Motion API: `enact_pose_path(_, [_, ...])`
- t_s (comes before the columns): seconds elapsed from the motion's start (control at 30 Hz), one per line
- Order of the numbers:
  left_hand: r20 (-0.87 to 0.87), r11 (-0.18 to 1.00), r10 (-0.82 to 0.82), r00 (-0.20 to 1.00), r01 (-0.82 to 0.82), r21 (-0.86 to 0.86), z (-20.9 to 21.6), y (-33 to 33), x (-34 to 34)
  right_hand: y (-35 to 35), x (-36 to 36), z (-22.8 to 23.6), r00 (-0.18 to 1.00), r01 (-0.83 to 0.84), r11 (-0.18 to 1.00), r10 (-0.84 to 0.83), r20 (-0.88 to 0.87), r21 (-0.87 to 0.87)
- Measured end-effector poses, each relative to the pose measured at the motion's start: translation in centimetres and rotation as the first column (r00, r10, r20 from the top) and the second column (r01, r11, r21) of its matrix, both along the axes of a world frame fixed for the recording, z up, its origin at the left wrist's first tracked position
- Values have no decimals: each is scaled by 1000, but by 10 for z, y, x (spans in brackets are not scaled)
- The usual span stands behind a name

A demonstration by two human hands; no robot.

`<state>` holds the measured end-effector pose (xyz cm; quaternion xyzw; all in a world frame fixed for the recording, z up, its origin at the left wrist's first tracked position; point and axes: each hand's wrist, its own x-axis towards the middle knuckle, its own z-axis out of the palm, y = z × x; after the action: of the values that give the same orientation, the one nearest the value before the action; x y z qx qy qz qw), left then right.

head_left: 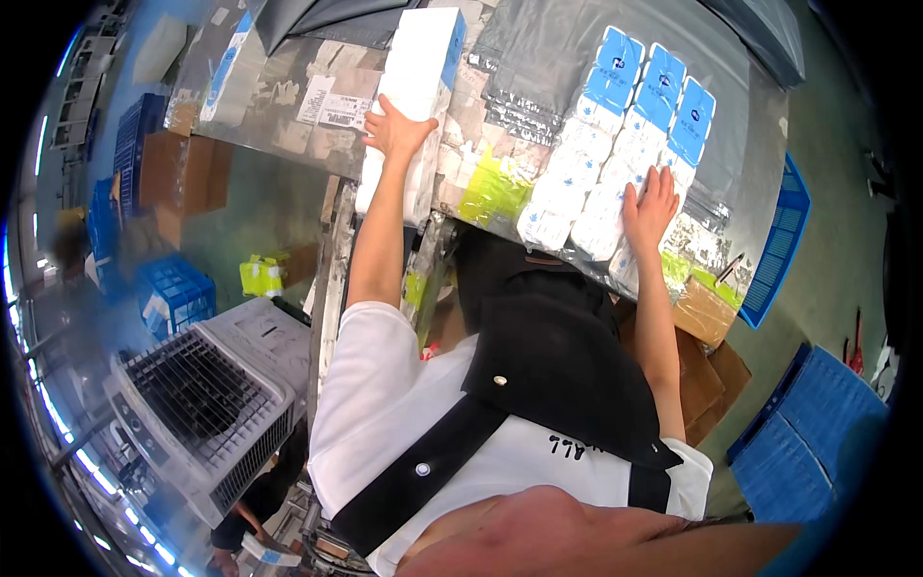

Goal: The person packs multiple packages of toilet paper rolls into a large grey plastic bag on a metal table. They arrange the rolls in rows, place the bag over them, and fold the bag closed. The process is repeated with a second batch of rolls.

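Observation:
A long white carton with a blue side lies lengthwise on the worktable. Across its top rests my left hand, open, with thumb and fingers spread toward its two edges. To the right, three long packs in clear wrap, white with blue ends, lie side by side: the left pack, the middle pack and the right pack. My right hand lies open on the near half of the right pack, its fingers stretched out. The palms hide parts of what they touch.
Grey plastic bags lie behind the packs, and a yellow-green wrapper near the front edge. A pen lies at the right corner. Blue crates stand beyond it. An air cooler and another person's hand are at lower left.

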<state>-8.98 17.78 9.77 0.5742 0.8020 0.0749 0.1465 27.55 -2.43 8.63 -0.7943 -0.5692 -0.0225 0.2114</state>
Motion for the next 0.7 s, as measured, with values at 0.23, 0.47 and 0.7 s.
enact_pose_path(0.23, [39, 801, -454, 890, 389, 454, 20, -16, 54, 0, 2, 0, 999, -25, 1000, 25, -38, -1])
enact_pose_path(0.47, [505, 857, -394, 768, 109, 503, 7, -9, 28, -4, 4, -2, 994, -59, 998, 61, -87, 24])
enact_pose_path(0.7, [560, 913, -338, 757, 120, 389, -23, -33, 32, -4, 5, -1, 993, -74, 997, 76, -91, 20])
